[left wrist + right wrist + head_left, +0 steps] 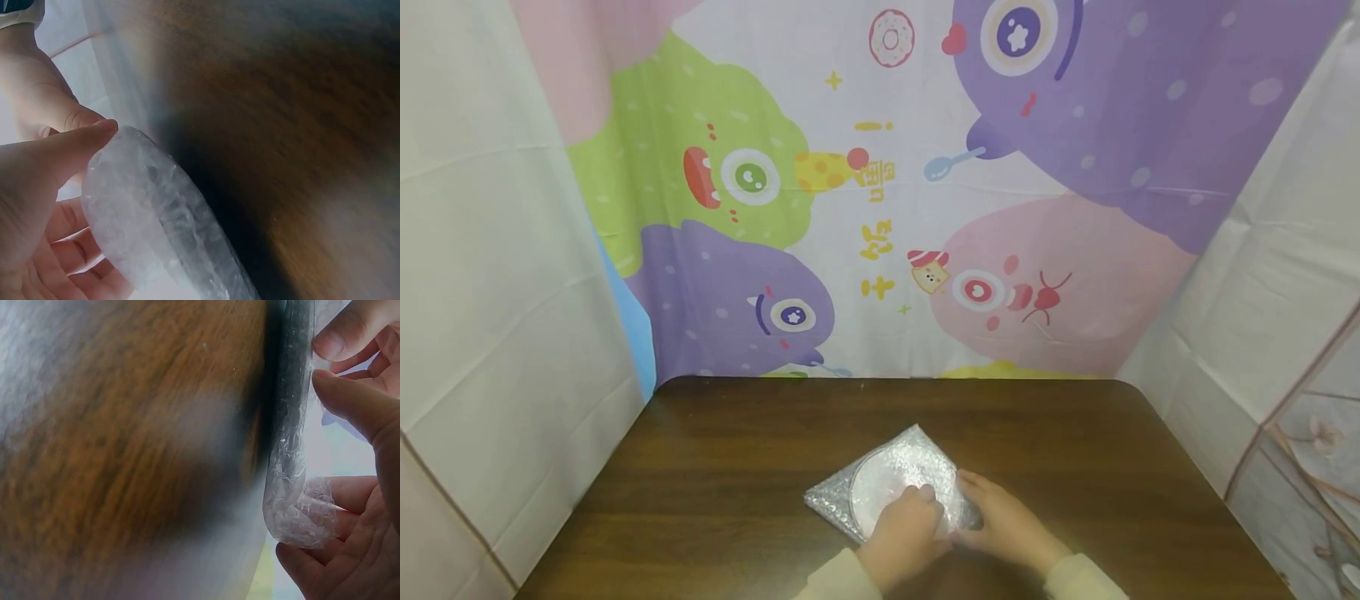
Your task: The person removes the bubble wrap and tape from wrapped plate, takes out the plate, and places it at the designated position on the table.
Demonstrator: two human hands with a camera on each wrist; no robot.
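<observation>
A sheet of bubble wrap (829, 497) lies on the table around a pale round flat thing (880, 483), whose exact kind the wrap hides. My left hand (904, 532) is over the near side of the disc, its fingers bent. In the left wrist view, its thumb pinches the wrap's edge (150, 187) against the fingers beyond. At the near right edge, my right hand (1003, 518) grips the wrap. Its thumb presses the edge in the right wrist view, while the fingers hold a folded-over corner of wrap (312, 515). Both thumbs are close together there.
The dark brown wooden table (722, 450) runs back to a printed cloth (880, 342) with cartoon monsters. Pale cloth panels hang at the left (497, 333) and the right (1247, 333).
</observation>
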